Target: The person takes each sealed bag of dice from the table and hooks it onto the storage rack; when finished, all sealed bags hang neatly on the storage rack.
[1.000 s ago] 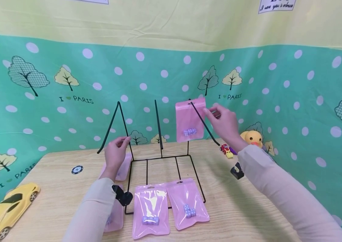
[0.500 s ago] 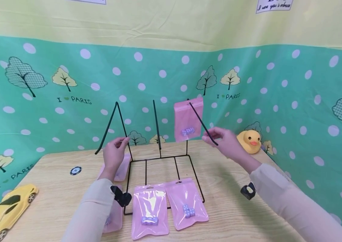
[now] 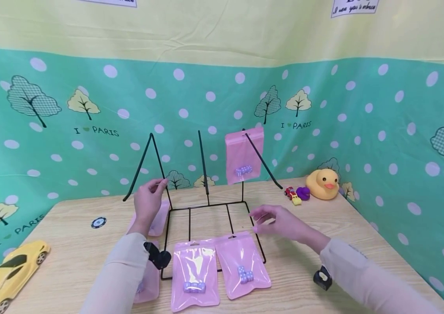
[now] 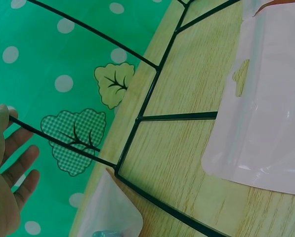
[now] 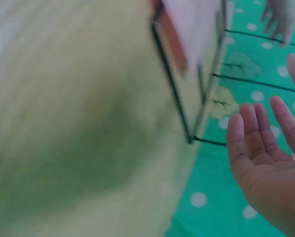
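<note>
Pink pouch (image 3: 244,153) glossy, purple dice inside, hanging on rack (image 3: 206,187).

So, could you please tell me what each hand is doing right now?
Left hand: pinches the wire rack.
Right hand: open, holds nothing.

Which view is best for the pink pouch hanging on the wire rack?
Head view. The hanging pink pouch shows whole there, on the right hook of the wire rack, with small dice inside. The left wrist view shows only rack wires and pouches lying on the table. The right wrist view is blurred; a pink shape at its top cannot be identified.
</note>
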The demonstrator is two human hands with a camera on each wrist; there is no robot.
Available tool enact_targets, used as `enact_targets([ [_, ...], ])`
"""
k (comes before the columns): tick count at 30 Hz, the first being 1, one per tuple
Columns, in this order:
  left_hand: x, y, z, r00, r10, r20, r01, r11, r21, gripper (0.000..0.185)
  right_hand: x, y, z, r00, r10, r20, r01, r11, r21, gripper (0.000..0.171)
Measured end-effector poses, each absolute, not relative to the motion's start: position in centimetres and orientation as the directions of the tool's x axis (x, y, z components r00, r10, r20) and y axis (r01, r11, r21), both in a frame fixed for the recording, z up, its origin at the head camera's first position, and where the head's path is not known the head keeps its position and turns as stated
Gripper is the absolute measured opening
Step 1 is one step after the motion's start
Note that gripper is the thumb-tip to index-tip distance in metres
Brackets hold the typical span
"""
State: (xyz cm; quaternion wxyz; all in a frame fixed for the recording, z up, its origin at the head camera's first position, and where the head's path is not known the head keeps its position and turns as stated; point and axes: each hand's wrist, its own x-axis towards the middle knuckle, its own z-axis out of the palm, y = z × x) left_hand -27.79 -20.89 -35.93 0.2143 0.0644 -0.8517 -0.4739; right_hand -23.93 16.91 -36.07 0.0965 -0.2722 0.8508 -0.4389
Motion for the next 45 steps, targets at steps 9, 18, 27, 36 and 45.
enact_targets([
  [9,-27.8,-20.9,-36.1,-0.899,-0.314,0.306,0.097,0.539,0.837,0.038,-23.5,15.4,-38.8,-0.806,-0.589,0.05,-0.426,0.52,-0.74,0.048],
  [18,-27.9,-21.0,-36.1,-0.901,-0.317,0.297,0.087,0.538,0.839,0.038,-23.5,14.1,-39.7,-0.812,-0.583,0.032,-0.465,0.613,-0.639,0.054],
  [27,-28.0,-21.1,-36.2,-0.906,-0.318,0.279,0.075,0.529,0.845,0.041,-23.7,13.0,-40.0,-0.828,-0.561,0.001,-0.454,0.668,-0.589,0.061],
  [36,-28.1,-21.1,-36.2,-0.906,-0.317,0.281,0.076,0.531,0.844,0.041,-24.1,13.1,-40.2,-0.824,-0.559,0.092,-0.506,0.654,-0.563,0.041],
  [45,-27.9,-21.2,-36.0,-0.906,-0.312,0.285,0.084,0.528,0.845,0.039,-24.0,13.7,-39.8,-0.827,-0.558,0.067,-0.472,0.626,-0.62,0.008],
])
